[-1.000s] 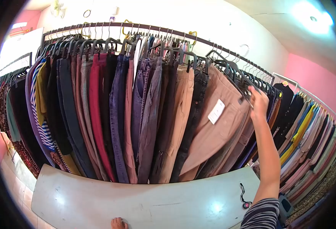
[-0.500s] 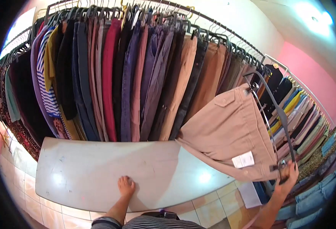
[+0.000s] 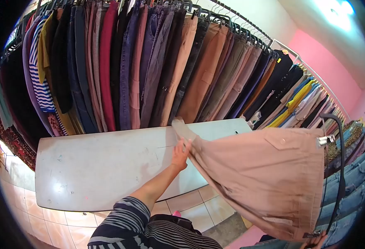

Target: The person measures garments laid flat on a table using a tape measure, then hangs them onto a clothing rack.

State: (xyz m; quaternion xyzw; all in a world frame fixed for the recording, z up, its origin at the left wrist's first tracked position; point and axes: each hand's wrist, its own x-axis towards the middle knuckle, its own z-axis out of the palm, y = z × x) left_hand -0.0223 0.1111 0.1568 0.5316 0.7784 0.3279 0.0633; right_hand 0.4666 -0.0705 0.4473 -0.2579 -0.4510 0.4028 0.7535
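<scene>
A pair of beige trousers (image 3: 257, 166) hangs sideways from a dark clip hanger (image 3: 341, 178) at the right. Silver clips grip its waistband, and a blurred white tag (image 3: 278, 220) shows near the lower clip. My right hand (image 3: 315, 241), mostly cut off by the bottom edge, is closed on the hanger beside that clip. Over the table, my left hand (image 3: 180, 156) touches the trouser leg with its fingers apart. The lower leg end is smeared by motion above those fingers.
A pale table (image 3: 107, 166) stretches across the middle. Behind it hangs a long rack of trousers (image 3: 145, 70). More clothes on hangers (image 3: 294, 99) stand at the back right, with blue jeans (image 3: 352, 191) at the right edge. Tiled floor (image 3: 197, 203) lies below.
The trousers and hanger have swung down and right with my right hand. My left hand has lifted from the tabletop and moved right to the trouser leg. The view has shifted.
</scene>
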